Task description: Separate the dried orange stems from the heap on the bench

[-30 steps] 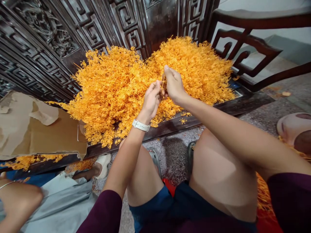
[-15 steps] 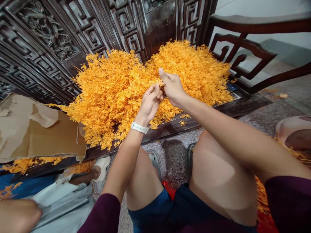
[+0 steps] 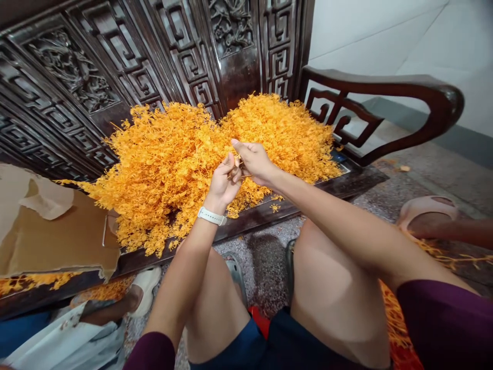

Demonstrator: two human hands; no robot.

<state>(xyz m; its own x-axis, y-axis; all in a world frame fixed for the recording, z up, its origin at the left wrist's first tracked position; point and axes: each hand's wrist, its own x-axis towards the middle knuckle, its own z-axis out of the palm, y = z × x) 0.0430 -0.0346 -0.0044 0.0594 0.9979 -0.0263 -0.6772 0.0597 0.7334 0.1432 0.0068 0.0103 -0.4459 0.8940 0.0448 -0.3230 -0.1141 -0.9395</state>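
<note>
We pinch a small orange piece [image 3: 237,161] in our left hand [image 3: 224,181], at its fingers' one o'clock, our right hand [image 3: 254,162] at three, its grip unclear, the orange heap [image 3: 181,154] beyond toward twelve.

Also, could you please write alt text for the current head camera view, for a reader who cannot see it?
A person's left hand and right hand together hold a small orange piece, mostly hidden, before a large heap of orange pieces on a carved dark bench.
</note>
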